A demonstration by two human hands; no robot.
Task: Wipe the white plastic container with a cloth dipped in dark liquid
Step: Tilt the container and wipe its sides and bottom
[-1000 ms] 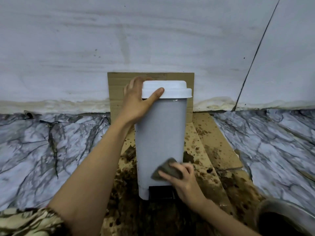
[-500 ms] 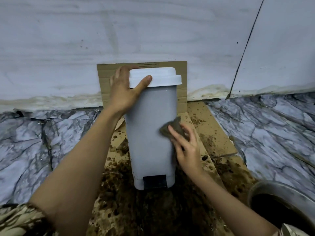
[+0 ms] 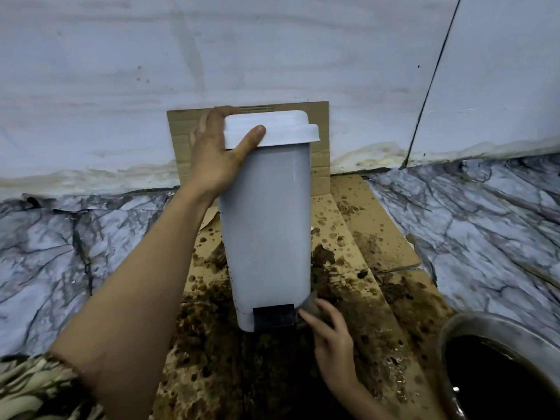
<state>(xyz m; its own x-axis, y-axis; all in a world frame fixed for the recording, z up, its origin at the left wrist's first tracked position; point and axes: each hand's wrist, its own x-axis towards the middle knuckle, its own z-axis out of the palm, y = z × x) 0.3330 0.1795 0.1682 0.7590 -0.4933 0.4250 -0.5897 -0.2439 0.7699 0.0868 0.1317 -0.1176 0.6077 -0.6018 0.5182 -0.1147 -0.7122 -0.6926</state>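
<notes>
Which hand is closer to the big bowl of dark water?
Right. The right hand holds the cloth at the container's bottom corner, just left of the metal bowl. The left hand grips the lid, far up.

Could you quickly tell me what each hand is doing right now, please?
Left hand: grips the bin at its lid.
Right hand: holds the cloth against the bin's lower corner.

You have a flattened brown cardboard sheet point(image 3: 372, 225) spread on the floor, heavily spattered with dark brown stains, and its far flap stands upright against the pale streaked wall point(image 3: 272, 50). On both sides of the cardboard lies grey-veined marble-patterned floor covering point(image 3: 485, 225), wrinkled near the wall. A thin dark line point(image 3: 430, 83) runs down the wall at your right.
</notes>
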